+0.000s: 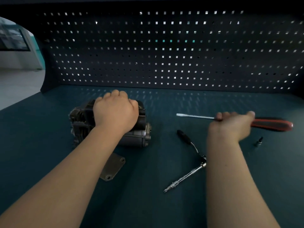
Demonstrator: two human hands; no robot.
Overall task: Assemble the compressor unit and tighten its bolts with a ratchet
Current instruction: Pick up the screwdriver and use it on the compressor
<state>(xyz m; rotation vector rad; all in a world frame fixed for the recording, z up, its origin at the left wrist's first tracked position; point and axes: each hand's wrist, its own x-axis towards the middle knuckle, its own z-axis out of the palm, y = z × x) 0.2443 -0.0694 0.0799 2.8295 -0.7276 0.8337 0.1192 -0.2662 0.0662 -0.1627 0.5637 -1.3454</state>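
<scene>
The compressor unit [79, 122] sits on the left half of the desk [148, 203], finned side to the left and its smooth housing to the right. The left hand [115, 111] lies over its top with the fingers curled down the far side, so that grip is clenched on the body. This looks like a steadying hold, and it should bear straight down so the unit cannot rock or slide.

Just in front of the unit, partly under the left forearm, a flat cover plate [113, 168] with corner bolt holes lies loose on the desk. The assembly therefore seems to be at an early stage. The plate will have to sit square, with its holes lined up, before any bolt goes in.

Right of centre lies the ratchet [202, 159] with a long extension fitted, untouched. Beyond it the right hand [230, 124] is over a red-and-black-handled screwdriver [271, 124], where the shaft meets the handle. The hand is blurred, so it cannot be told whether that grip has closed on the tool or only hovers over it. A small socket [258, 142] stands near the right wrist.

The step in hand is judged to be a reach for a tool. Bolts are best started by hand, then snugged crosswise with the ratchet.
</scene>
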